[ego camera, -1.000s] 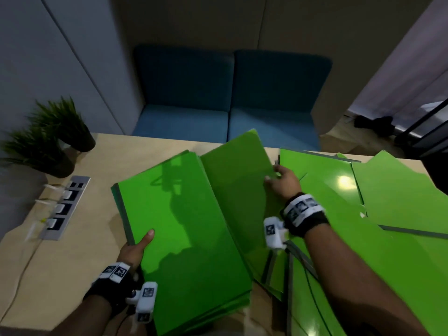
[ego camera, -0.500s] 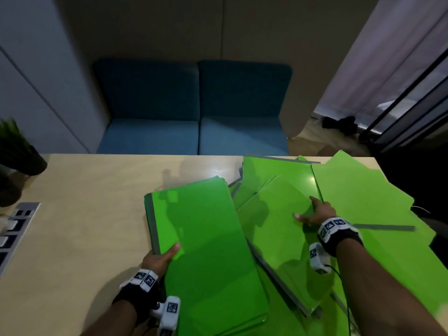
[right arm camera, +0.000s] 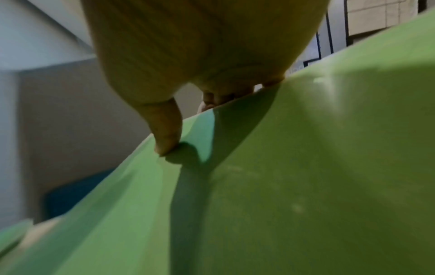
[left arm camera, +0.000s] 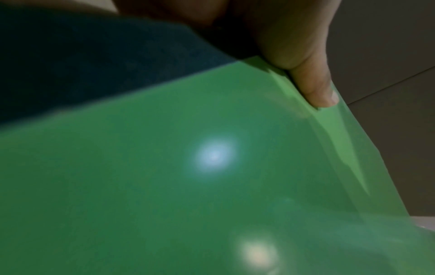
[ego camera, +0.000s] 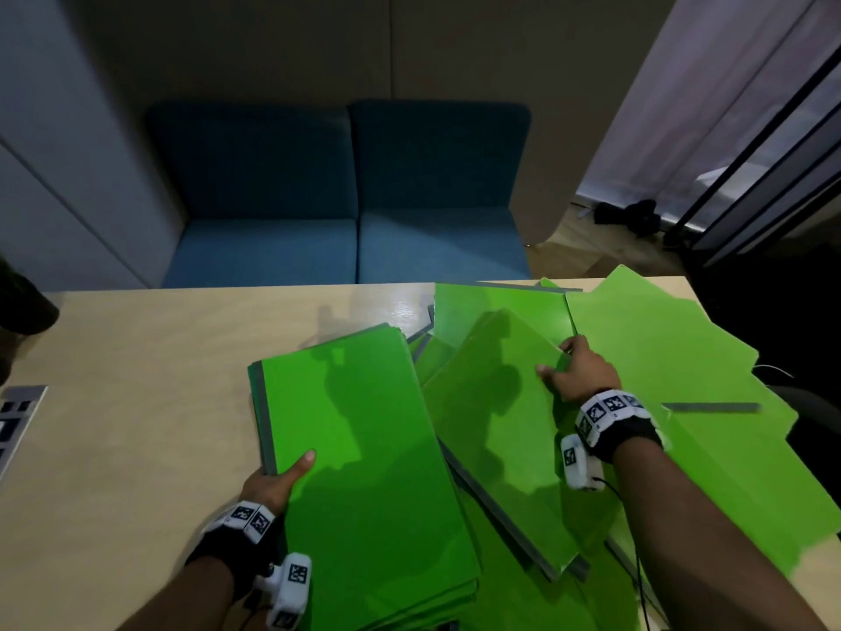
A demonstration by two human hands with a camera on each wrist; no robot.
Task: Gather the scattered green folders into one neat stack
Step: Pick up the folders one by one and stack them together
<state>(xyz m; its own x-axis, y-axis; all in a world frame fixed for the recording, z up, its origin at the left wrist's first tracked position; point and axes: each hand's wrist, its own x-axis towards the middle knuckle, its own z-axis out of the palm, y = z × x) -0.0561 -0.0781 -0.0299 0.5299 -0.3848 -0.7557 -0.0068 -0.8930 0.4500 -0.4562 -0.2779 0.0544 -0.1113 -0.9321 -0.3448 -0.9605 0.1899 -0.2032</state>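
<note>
A stack of green folders (ego camera: 359, 448) with grey spines lies at the table's middle. My left hand (ego camera: 277, 482) grips its near left edge, thumb (left arm camera: 315, 89) on top of the cover (left arm camera: 188, 176). To the right, one green folder (ego camera: 496, 430) lies tilted over the loose ones. My right hand (ego camera: 575, 373) holds its far right edge, thumb (right arm camera: 167, 137) on the cover (right arm camera: 282, 186) and fingers curled under the edge. Several more green folders (ego camera: 660, 348) are scattered at the right end of the table.
The wooden table (ego camera: 136, 380) has bare room on the left. A power socket strip (ego camera: 16, 416) is set in at its left edge, with a dark plant pot (ego camera: 25, 307) behind it. A blue sofa (ego camera: 346, 198) stands beyond the table.
My right hand has carried the single folder from over the stack to the right and laid it lower on the loose folders. The left hand stays on the stack's edge.
</note>
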